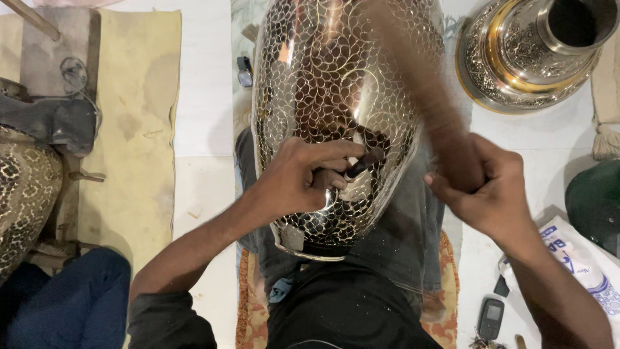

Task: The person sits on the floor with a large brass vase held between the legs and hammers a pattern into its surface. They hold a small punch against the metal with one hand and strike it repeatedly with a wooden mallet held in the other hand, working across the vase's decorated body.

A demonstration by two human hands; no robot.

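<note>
On lap, tilted toward head camera: large engraved metal vase [336, 84] — steadied there for close work. Left hand [300, 178], grip closed on dark chisel [363, 161], tip pressed to patterned surface. Right hand [487, 187], grip closed round blurred wooden mallet [420, 84] — raised over chisel.

- A large engraved metal vase [336, 97] is laid across the lap.
- A short dark chisel [361, 165] is pinched in the left hand [303, 178], its tip set against the vase.
- A blurred wooden mallet [420, 90] is gripped in the right hand [487, 187].
- A second vase [516, 58] is seen at the upper right.
- A small phone [491, 318] is seen on the floor.
</note>
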